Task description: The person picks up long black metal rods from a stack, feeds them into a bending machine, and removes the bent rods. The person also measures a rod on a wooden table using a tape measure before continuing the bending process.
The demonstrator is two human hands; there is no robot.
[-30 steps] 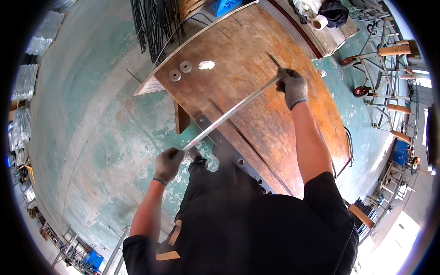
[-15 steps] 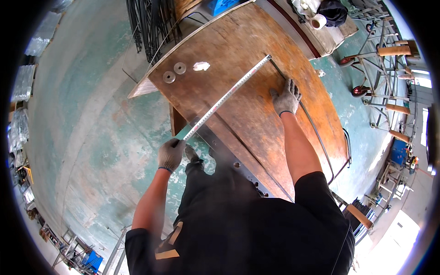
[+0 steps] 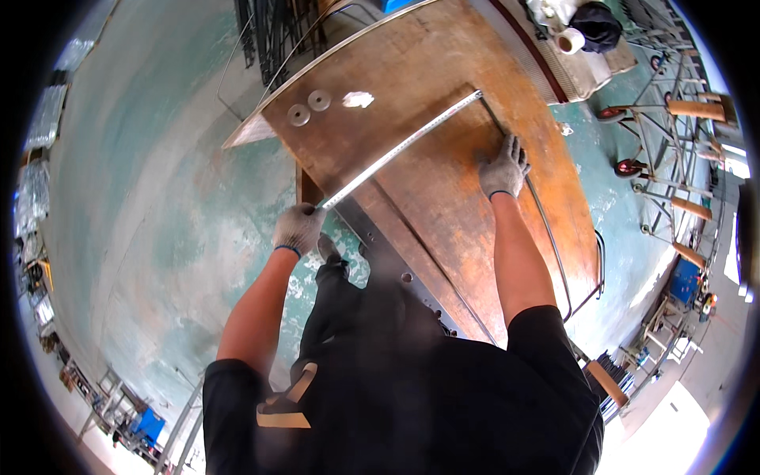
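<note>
My left hand [image 3: 298,228], in a grey knit glove, is closed around the near end of a tape measure, just off the table's left edge. The white tape blade [image 3: 404,146] stretches up and right over the brown table [image 3: 412,71], bowing slightly. Its far end meets the upper end of a thin, dark bent metal rod [image 3: 546,226] lying on the tabletop. My right hand [image 3: 504,168], gloved alike, rests over this rod below that end, fingers curled onto it. The tape's case is hidden in my left hand.
Two round metal discs [image 3: 309,108] and a white scrap [image 3: 358,99] lie on the table's far left. A dark steel bar [image 3: 368,229] with holes runs along the near edge. Wheeled metal frames [image 3: 661,158] stand at right, dark rods [image 3: 277,39] at the back.
My left hand has moved forward, closer to the table edge, with the tape's near end. My right hand stays on the rod, its fingers drawn closer together. The view has shifted slightly.
</note>
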